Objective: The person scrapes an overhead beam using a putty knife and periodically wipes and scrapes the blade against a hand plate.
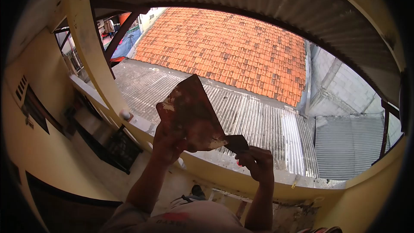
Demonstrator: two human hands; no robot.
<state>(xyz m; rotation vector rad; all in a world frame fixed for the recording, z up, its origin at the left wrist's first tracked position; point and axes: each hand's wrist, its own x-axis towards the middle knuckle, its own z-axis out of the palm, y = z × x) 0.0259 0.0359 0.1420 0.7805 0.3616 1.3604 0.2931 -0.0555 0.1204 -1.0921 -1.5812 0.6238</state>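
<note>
My left hand is closed around the lower left edge of a flat, reddish-brown board, raised and tilted in front of me. Pale, crusty patches mark the board's left edge and lower right corner. In my right hand is a scraper with a dark, wide blade. Its blade meets or overlaps the board's lower right corner; whether it presses on it I cannot tell. Shadow hides the details of both tools and most of the scraper's handle.
A low yellow parapet wall runs across in front of me. Beyond it lie corrugated roofing and an orange tiled roof. A yellow pillar rises at left, beside a walkway with a dark railing.
</note>
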